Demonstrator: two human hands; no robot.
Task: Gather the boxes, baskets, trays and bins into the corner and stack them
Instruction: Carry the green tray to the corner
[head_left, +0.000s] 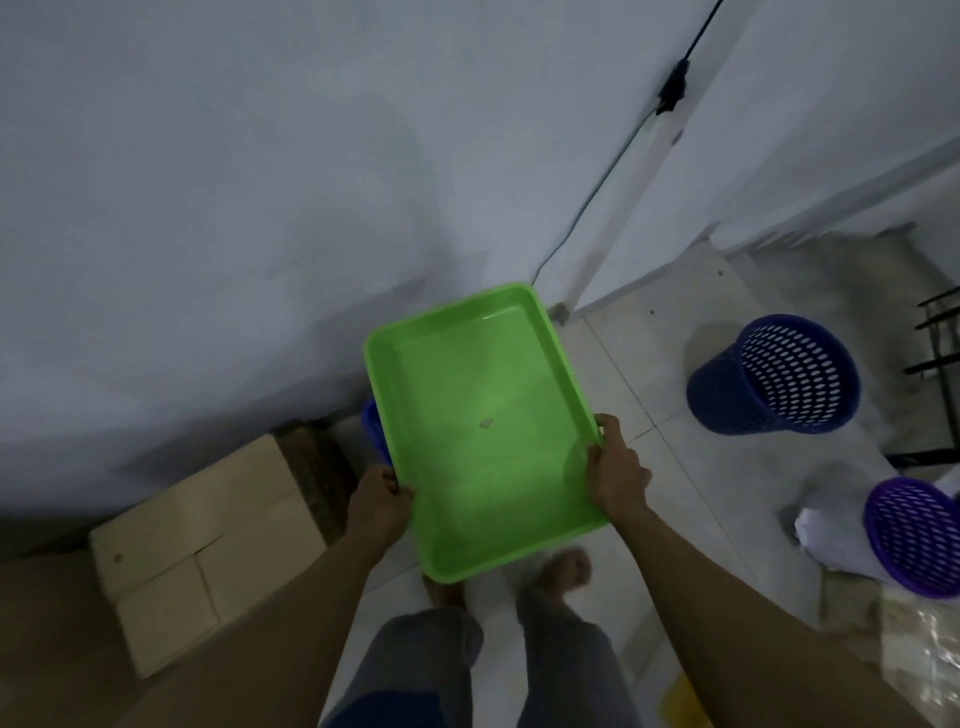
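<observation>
I hold a green plastic tray (467, 374) level above the floor, near the room's corner. My left hand (378, 501) grips its left rim and my right hand (615, 475) grips its right rim. A small scrap lies inside the tray. A blue bin (372, 423) peeks out under the tray's left edge, mostly hidden. A cardboard box (208, 540) stands against the wall at the left. At the right, a dark blue perforated basket (774, 376) stands on the floor, and a purple perforated basket (914, 535) lies tilted near it.
The white wall (208, 208) fills the left and top. A black cable (587, 208) runs down the wall corner. White paper (831, 535) lies by the purple basket. A black metal frame (935, 353) stands at the far right. My bare feet (563, 569) are on the tiled floor.
</observation>
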